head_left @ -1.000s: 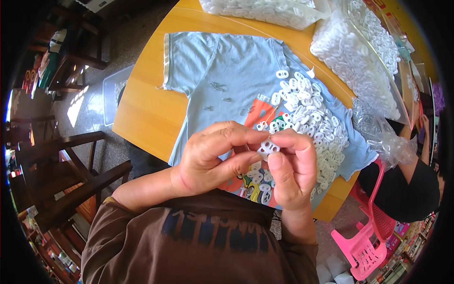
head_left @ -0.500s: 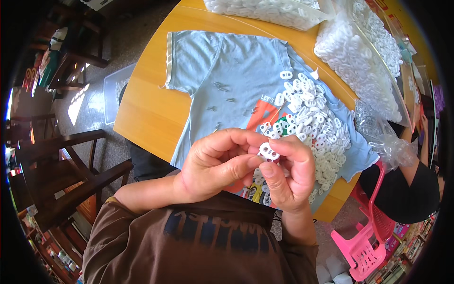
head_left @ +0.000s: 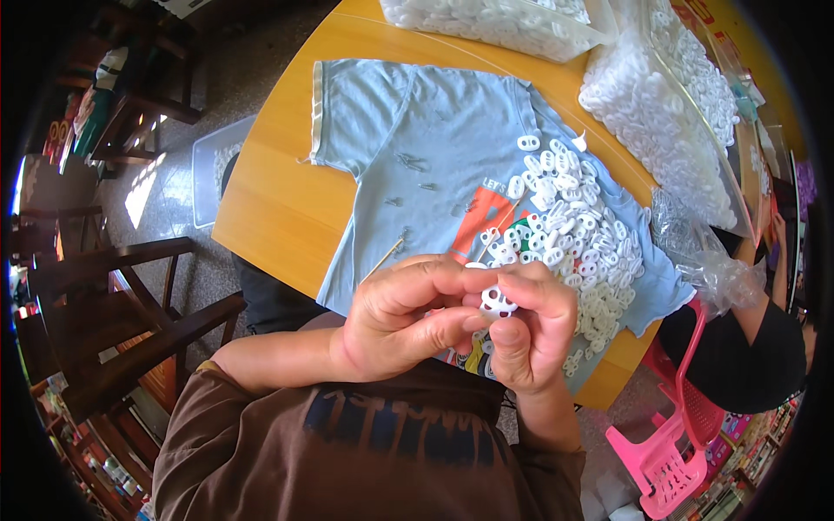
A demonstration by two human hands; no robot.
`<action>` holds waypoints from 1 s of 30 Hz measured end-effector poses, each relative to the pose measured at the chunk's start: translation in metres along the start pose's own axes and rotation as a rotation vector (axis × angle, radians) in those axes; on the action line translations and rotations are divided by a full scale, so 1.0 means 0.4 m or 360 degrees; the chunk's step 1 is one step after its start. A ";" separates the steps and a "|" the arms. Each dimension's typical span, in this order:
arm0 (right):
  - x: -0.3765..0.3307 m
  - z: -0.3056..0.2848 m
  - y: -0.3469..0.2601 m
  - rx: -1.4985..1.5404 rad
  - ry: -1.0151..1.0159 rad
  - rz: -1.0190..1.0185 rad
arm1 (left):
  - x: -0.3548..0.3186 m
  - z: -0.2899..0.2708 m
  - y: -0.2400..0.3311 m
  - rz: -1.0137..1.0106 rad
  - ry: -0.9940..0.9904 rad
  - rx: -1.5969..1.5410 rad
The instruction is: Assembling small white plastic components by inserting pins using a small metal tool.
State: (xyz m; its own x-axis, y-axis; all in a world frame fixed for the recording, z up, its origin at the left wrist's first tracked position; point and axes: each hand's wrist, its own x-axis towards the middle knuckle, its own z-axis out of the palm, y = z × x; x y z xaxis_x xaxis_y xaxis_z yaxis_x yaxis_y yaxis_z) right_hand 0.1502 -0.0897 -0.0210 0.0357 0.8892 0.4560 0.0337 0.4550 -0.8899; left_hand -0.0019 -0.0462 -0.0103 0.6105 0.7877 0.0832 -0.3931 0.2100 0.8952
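Fingers of the left hand [head_left: 395, 326] and right hand [head_left: 530, 334] are closing together on a white plastic ring piece [head_left: 497, 300] at lower centre, above the blue shirt [head_left: 434, 148] on the counter [head_left: 269, 208].

Both hands meet just in front of the light blue T-shirt [head_left: 434, 148] spread on the round wooden table [head_left: 269, 208]. The left hand [head_left: 404, 317] and right hand [head_left: 530, 334] pinch one small white plastic piece [head_left: 497, 300] between fingertips. A heap of white pieces [head_left: 573, 234] lies on the shirt's right half; a pink plastic stool [head_left: 669, 451] stands beyond its lower right corner.
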 end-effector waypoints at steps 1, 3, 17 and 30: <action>-0.003 -0.001 0.000 0.0030 -0.0008 0.0029 | -0.002 0.001 -0.003 0.0033 -0.0001 0.0017; 0.003 0.001 -0.001 -0.0003 -0.0013 -0.0003 | -0.007 0.008 -0.009 0.0040 0.0023 -0.0019; -0.011 0.011 0.009 -0.0054 0.0051 -0.0115 | -0.009 0.020 -0.014 0.0079 0.0066 0.0040; -0.031 -0.002 0.021 -0.0440 0.0009 -0.0154 | 0.016 0.001 0.069 -0.0571 0.0040 -0.0541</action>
State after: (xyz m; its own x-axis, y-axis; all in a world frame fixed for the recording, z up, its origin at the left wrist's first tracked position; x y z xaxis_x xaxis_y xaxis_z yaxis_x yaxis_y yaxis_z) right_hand 0.1509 -0.0967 -0.0341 0.0245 0.8417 0.5394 0.3080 0.5070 -0.8051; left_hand -0.0084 -0.0355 0.0149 0.7334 0.6438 -0.2186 -0.3655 0.6444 0.6716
